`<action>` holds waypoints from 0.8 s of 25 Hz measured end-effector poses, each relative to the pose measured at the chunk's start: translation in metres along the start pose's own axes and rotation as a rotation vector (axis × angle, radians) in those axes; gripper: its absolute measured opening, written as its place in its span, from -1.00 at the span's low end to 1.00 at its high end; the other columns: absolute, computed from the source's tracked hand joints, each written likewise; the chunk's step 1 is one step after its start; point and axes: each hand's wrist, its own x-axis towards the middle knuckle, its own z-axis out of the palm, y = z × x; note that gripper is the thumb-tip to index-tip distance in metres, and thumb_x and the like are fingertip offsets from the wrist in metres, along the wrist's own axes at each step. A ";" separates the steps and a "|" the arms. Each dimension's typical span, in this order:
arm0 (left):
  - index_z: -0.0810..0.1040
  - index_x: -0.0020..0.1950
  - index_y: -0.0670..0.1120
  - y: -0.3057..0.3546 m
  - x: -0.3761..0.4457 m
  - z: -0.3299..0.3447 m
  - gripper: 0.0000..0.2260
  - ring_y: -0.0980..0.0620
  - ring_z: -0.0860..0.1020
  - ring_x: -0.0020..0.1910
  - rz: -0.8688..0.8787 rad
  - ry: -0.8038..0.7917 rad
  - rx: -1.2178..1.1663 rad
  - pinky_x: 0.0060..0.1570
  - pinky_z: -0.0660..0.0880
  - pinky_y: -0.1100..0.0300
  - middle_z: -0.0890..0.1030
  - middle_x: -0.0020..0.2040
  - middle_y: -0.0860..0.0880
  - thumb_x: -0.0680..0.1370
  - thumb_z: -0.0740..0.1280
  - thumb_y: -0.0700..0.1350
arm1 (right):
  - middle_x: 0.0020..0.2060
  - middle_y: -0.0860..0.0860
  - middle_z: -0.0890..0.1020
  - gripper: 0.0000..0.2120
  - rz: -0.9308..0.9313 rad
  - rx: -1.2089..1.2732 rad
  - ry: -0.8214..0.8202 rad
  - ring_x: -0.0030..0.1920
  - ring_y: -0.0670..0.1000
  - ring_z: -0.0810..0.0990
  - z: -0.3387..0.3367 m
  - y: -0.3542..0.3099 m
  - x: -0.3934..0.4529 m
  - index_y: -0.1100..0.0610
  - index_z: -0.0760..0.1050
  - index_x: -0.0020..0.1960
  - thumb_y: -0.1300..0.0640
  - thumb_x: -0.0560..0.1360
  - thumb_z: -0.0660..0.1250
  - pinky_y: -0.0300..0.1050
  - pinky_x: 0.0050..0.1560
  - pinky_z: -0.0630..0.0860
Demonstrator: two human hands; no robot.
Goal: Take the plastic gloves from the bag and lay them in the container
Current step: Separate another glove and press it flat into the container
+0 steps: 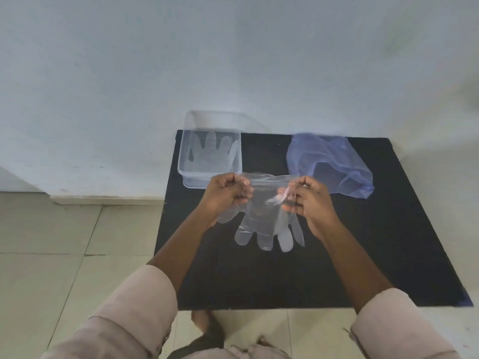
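Note:
A clear plastic glove [264, 221] hangs fingers-down above the black mat [363, 242], stretched by its cuff between both hands. My left hand [225, 195] pinches the cuff's left corner and my right hand [308, 200] pinches the right corner. A clear rectangular container [181, 161] stands at the mat's far left, just beyond my left hand, with another clear glove [212, 154] lying flat inside it. The blue plastic bag [334, 164] lies crumpled at the mat's far right, beyond my right hand.
The mat lies on a pale tiled floor [51, 242] and reaches a light wall [233, 60] right behind the container and bag. A low step [103, 199] runs along the wall to the left. My feet show at the mat's near edge.

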 end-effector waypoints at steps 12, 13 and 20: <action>0.61 -0.09 -0.18 0.121 0.141 -0.105 -0.91 0.04 0.63 -0.35 0.085 0.067 0.022 -0.20 0.62 0.19 0.65 -0.21 -0.12 0.55 0.36 -0.18 | -0.22 0.21 0.69 -0.88 -0.170 -0.081 0.046 -0.29 0.11 0.69 0.131 -0.109 0.135 0.14 0.43 -0.17 0.23 0.55 0.24 -0.03 -0.19 0.64; 0.61 -0.05 -0.21 0.128 0.153 -0.111 -0.91 0.02 0.64 -0.34 0.078 0.095 0.040 -0.19 0.62 0.18 0.65 -0.20 -0.14 0.54 0.37 -0.19 | -0.20 0.21 0.70 -0.91 -0.181 -0.108 0.053 -0.29 0.10 0.70 0.140 -0.117 0.150 0.15 0.44 -0.14 0.22 0.54 0.23 -0.03 -0.19 0.65; 0.64 -0.13 -0.19 0.170 0.214 -0.130 -0.91 -0.07 0.60 -0.23 0.219 0.304 0.057 -0.15 0.59 0.12 0.63 -0.20 -0.16 0.51 0.36 -0.20 | -0.23 0.16 0.68 -0.93 -0.431 -0.105 0.084 -0.25 0.06 0.70 0.180 -0.160 0.217 0.18 0.42 -0.11 0.21 0.54 0.23 0.05 -0.10 0.68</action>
